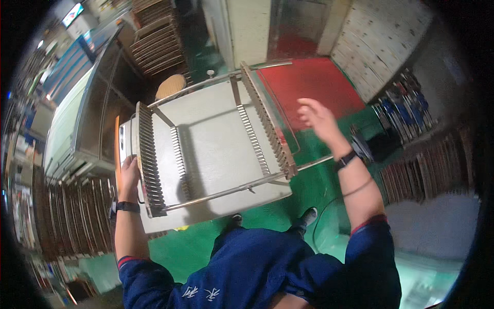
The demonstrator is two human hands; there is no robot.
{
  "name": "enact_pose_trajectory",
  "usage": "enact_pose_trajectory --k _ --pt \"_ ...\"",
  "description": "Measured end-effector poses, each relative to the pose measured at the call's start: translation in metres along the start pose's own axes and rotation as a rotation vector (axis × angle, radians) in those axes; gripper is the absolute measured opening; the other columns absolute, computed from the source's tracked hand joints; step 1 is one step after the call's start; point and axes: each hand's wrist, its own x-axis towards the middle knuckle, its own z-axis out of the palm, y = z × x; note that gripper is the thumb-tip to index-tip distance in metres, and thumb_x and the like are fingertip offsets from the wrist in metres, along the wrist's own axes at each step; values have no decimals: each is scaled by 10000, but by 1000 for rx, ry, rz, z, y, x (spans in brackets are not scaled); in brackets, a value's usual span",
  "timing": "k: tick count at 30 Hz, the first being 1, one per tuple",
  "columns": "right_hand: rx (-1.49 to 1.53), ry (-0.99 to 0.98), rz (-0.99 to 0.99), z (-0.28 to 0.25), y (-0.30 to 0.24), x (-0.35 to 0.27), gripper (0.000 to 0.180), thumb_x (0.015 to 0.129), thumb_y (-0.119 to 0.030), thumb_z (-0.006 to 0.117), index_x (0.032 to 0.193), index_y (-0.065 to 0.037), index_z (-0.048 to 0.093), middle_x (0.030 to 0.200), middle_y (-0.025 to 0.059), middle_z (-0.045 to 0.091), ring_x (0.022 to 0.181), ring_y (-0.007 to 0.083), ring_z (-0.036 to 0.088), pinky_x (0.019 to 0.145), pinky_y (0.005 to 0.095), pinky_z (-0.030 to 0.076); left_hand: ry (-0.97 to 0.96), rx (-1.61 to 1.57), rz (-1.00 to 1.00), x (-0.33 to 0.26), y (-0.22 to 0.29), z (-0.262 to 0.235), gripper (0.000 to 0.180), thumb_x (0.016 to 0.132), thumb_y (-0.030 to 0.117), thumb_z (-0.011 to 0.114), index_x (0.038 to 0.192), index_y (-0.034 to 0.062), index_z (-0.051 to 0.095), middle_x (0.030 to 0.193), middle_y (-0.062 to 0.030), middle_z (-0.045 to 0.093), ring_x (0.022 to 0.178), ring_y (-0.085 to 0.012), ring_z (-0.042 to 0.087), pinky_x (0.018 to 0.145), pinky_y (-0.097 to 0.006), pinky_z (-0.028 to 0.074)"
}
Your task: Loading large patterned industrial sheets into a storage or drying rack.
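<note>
A metal rack (221, 194) with slotted, comb-like sides stands on a white tabletop (216, 139) in front of me. At its left side my left hand (129, 172) is closed, between the slotted side and a thin upright orange strip (118, 147). What its fingers grip is hidden. My right hand (318, 121) is raised to the right of the rack, touching nothing, with its fingers apart and slightly bent. Near it, a thin wire loop (296, 146) sticks out from the rack's right side.
A red panel (319, 87) lies on the green floor (257, 221) beyond the rack. At far left stands a glass-sided cabinet (98, 113), and a round tan stool (171, 86) is behind the table. Rows of upright frames line the left and right, and a dark cable (323, 213) crosses the floor.
</note>
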Motion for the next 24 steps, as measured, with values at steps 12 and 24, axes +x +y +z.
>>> enact_pose_trajectory --k 12,24 --pt "13 359 905 -339 301 -151 171 974 -151 466 1059 -58 581 779 51 607 603 121 562 480 261 437 674 -107 -196 -128 21 70 203 986 208 500 1086 72 612 747 -14 581 570 -149 553 478 -289 446" --pt "-337 -424 258 -320 281 87 280 967 -112 526 1224 -3 553 906 36 605 770 107 548 696 239 455 1199 -353 -274 -130 59 161 333 809 13 446 1108 -40 585 925 -97 632 732 -209 631 626 -335 522"
